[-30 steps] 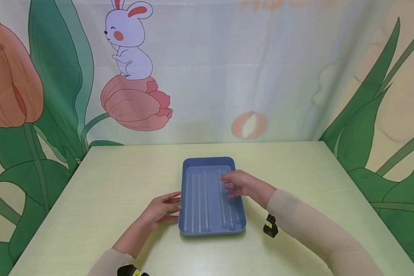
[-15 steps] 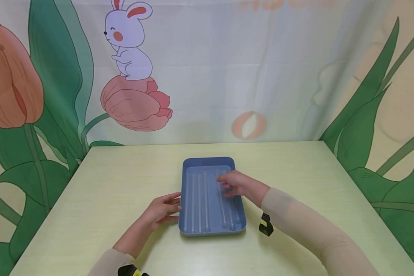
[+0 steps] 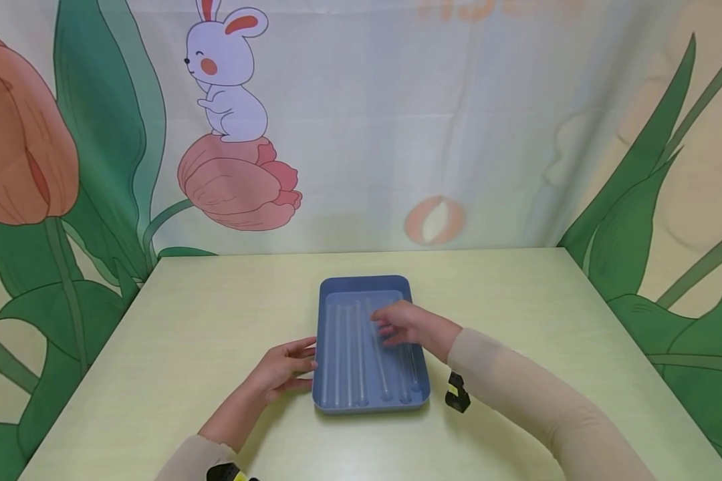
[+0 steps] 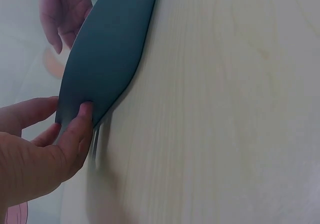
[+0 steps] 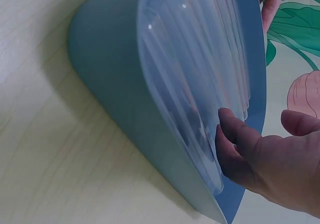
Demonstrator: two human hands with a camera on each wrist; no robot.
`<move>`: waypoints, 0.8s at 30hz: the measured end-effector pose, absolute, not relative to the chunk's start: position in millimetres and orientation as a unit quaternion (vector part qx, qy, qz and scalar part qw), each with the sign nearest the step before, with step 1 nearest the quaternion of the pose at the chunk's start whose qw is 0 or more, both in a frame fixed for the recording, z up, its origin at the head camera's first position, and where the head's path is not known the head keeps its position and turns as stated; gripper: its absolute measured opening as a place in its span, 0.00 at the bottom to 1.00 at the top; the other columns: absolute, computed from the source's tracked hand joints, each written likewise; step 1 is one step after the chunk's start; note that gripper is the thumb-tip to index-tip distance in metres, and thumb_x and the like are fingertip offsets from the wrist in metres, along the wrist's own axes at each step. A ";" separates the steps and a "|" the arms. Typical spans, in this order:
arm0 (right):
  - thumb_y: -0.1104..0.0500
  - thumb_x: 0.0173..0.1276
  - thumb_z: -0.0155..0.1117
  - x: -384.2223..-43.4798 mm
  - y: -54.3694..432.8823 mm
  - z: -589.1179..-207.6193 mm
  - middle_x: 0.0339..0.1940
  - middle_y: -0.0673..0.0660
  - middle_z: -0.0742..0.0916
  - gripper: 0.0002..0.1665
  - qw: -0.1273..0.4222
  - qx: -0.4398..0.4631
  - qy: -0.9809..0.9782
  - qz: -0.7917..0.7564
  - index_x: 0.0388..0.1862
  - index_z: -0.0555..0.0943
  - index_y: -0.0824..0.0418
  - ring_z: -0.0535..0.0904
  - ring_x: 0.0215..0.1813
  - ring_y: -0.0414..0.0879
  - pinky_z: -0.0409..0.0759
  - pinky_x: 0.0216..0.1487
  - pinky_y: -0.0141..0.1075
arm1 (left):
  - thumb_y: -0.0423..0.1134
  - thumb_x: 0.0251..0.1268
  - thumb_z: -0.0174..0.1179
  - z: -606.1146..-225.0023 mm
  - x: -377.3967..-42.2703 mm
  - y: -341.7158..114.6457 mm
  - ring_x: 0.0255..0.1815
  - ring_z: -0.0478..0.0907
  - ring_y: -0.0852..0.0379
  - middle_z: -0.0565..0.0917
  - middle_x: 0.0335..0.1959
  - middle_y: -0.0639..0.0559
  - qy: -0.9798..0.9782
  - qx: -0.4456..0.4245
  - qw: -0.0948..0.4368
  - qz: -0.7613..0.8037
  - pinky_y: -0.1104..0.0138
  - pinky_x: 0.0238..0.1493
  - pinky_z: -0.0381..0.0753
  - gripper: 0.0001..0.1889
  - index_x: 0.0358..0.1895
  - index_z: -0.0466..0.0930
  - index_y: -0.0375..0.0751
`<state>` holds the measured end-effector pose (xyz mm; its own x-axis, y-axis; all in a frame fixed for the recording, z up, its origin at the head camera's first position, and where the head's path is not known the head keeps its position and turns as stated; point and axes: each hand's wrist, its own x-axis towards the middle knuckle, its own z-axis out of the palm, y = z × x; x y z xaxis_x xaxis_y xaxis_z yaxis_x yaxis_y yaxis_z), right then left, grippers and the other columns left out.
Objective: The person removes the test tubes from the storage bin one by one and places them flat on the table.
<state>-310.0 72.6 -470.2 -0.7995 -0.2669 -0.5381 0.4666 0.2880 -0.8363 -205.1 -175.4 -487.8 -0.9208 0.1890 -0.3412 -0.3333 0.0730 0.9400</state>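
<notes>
A blue rectangular tray (image 3: 367, 284) holds several clear, round-ended test tubes (image 3: 337, 354), side by side along its left part. My right hand (image 3: 406, 323) reaches over the right side, its fingers relaxed and at the upper part of one test tube (image 3: 382, 374), which lies slightly slanted near the middle. Two more test tubes (image 3: 405, 384) lie to its right, their upper parts hidden under the hand. In the right wrist view the thumb stands apart from the fingers (image 5: 240, 131). My left hand (image 3: 284, 366) rests its fingertips against the tray's left outer wall (image 4: 112, 39).
The tray stands on a pale wood-grain table (image 3: 216, 314). A printed curtain (image 3: 361, 133) with a rabbit and tulips hangs behind the table's back edge. Small black devices sit on both wrists, the right one (image 3: 457, 393) hanging below the sleeve.
My right hand has moved left over the tray, and the test tube at its fingers has shifted left, away from the two at the right wall. My left hand has stayed in place.
</notes>
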 end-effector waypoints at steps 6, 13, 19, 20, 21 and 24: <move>0.51 0.58 0.79 -441.9 84.3 -656.5 0.56 0.62 0.80 0.51 0.334 0.086 0.706 -0.619 0.74 0.63 0.64 0.82 0.54 0.57 0.88 0.47 0.55 | 0.25 0.71 0.56 -488.1 -205.2 -175.1 0.52 0.83 0.56 0.64 0.76 0.25 0.707 -0.050 0.192 0.679 0.60 0.48 0.89 0.32 0.77 0.60 0.29; 0.53 0.62 0.75 -439.2 78.1 -655.6 0.64 0.66 0.76 0.56 0.342 0.102 0.699 -0.620 0.81 0.54 0.61 0.78 0.62 0.61 0.86 0.48 0.60 | 0.24 0.71 0.56 -487.6 -205.4 -174.7 0.52 0.84 0.56 0.65 0.76 0.25 0.707 -0.055 0.192 0.678 0.59 0.49 0.89 0.32 0.77 0.61 0.29; 0.60 0.67 0.68 -345.2 67.7 -523.3 0.72 0.71 0.72 0.50 0.338 0.096 0.713 -0.607 0.81 0.53 0.66 0.73 0.71 0.64 0.85 0.56 0.59 | 0.24 0.70 0.56 -486.8 -206.1 -173.8 0.53 0.84 0.54 0.64 0.76 0.25 0.709 -0.053 0.190 0.677 0.59 0.48 0.89 0.33 0.78 0.60 0.29; 0.61 0.67 0.68 -332.1 66.3 -504.4 0.73 0.71 0.71 0.49 0.337 0.097 0.714 -0.605 0.80 0.54 0.67 0.72 0.72 0.64 0.85 0.56 0.59 | 0.24 0.70 0.56 -486.7 -206.2 -173.6 0.53 0.84 0.54 0.65 0.76 0.25 0.709 -0.054 0.190 0.677 0.59 0.48 0.89 0.33 0.78 0.60 0.29; 0.62 0.66 0.67 -331.8 64.2 -502.1 0.73 0.72 0.72 0.47 0.339 0.101 0.716 -0.602 0.79 0.56 0.68 0.73 0.71 0.65 0.85 0.55 0.59 | 0.24 0.70 0.56 -486.4 -206.0 -173.3 0.53 0.84 0.54 0.65 0.76 0.25 0.709 -0.056 0.190 0.677 0.59 0.48 0.89 0.33 0.77 0.61 0.30; 0.64 0.68 0.64 -309.0 58.2 -471.7 0.74 0.73 0.71 0.40 0.332 0.098 0.732 -0.586 0.76 0.61 0.71 0.71 0.73 0.65 0.85 0.58 0.58 | 0.24 0.70 0.56 -486.1 -206.1 -172.9 0.52 0.84 0.54 0.65 0.76 0.25 0.710 -0.059 0.187 0.676 0.58 0.48 0.89 0.33 0.77 0.61 0.29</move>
<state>-309.0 58.2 -471.7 -0.7605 -0.2458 -0.6010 0.5327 0.2932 -0.7939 -206.1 -172.9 -486.1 -0.9228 0.1690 -0.3463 -0.3375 0.0794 0.9380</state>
